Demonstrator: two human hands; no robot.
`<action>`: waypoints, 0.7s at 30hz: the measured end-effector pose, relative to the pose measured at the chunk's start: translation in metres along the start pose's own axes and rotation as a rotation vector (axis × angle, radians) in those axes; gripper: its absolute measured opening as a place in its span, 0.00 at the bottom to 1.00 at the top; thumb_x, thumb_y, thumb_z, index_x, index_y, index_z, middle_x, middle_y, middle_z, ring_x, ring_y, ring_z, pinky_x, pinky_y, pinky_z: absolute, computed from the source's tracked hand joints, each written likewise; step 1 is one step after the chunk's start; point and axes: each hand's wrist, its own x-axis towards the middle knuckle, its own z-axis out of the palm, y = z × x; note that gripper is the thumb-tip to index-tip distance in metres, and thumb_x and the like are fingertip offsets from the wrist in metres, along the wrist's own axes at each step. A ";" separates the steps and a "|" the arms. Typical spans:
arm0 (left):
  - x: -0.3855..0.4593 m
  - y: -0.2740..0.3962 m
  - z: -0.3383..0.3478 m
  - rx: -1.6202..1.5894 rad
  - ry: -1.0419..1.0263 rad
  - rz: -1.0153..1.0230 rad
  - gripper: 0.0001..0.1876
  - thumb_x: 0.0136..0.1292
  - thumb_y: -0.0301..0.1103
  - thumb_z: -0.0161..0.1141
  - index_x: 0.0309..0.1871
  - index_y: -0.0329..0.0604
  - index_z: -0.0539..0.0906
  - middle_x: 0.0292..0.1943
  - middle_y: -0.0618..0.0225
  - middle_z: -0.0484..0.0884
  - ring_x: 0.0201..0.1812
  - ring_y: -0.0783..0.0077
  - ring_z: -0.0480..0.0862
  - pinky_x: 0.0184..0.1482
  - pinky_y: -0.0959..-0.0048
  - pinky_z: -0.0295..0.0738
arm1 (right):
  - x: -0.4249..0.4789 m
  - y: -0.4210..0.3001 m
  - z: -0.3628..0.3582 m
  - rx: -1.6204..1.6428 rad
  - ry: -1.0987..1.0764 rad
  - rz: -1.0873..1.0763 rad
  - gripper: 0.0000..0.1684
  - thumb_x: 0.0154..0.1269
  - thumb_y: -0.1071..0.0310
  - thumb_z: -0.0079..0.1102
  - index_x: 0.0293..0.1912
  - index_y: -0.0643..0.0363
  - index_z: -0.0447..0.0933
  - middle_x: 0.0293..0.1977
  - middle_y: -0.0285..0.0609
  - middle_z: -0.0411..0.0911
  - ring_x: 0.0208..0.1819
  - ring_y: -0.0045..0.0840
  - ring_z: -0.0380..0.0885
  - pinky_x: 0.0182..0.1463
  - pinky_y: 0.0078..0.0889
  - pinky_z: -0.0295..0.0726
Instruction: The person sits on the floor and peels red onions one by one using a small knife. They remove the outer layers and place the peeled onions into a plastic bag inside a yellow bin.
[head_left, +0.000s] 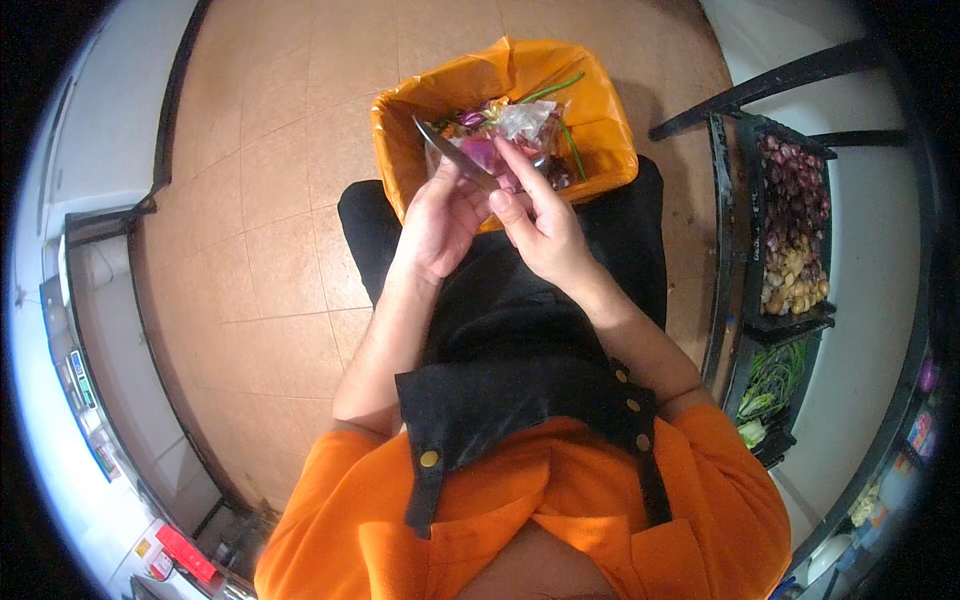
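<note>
A knife (460, 155) slants across my two hands, its tip up and to the left over the waste bin. My right hand (551, 232) grips its handle end, with the index finger stretched forward and the thumb bent in by the blade. Cupped under the blade is my left hand (439, 229), its thumb close to the metal. Something small and pink (509, 182) shows between the hands; whether it is a shallot or a fingertip is unclear. Below them stands the bin (611, 127), lined with an orange bag, holding purple onion skins (472, 118), clear plastic (525, 118) and green stalks (553, 88).
The bin stands on brown floor tiles (277, 270) at my knees. To the right, a dark rack bears a crate of red onions or shallots (793, 187) with garlic (791, 277), and a crate of green vegetables (772, 379). A dark-framed counter (112, 300) runs along the left.
</note>
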 end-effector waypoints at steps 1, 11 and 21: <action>-0.001 0.001 0.001 0.005 -0.016 0.007 0.24 0.83 0.47 0.51 0.70 0.39 0.74 0.61 0.57 0.82 0.61 0.59 0.83 0.68 0.55 0.77 | 0.000 -0.001 0.000 0.009 0.000 0.009 0.33 0.81 0.61 0.58 0.77 0.62 0.64 0.57 0.46 0.80 0.50 0.24 0.80 0.60 0.29 0.79; 0.002 0.011 -0.011 0.201 -0.132 0.096 0.22 0.78 0.39 0.61 0.68 0.35 0.76 0.59 0.59 0.85 0.60 0.63 0.84 0.66 0.61 0.77 | 0.000 -0.011 -0.004 0.358 -0.040 0.178 0.30 0.83 0.63 0.55 0.77 0.61 0.63 0.49 0.35 0.78 0.33 0.12 0.73 0.37 0.17 0.74; -0.004 0.031 -0.004 0.593 -0.090 0.241 0.31 0.65 0.26 0.75 0.69 0.34 0.75 0.57 0.62 0.86 0.58 0.70 0.85 0.63 0.68 0.80 | 0.003 -0.029 -0.022 0.530 -0.202 0.267 0.35 0.84 0.53 0.51 0.80 0.53 0.57 0.25 0.24 0.66 0.20 0.07 0.61 0.21 0.13 0.58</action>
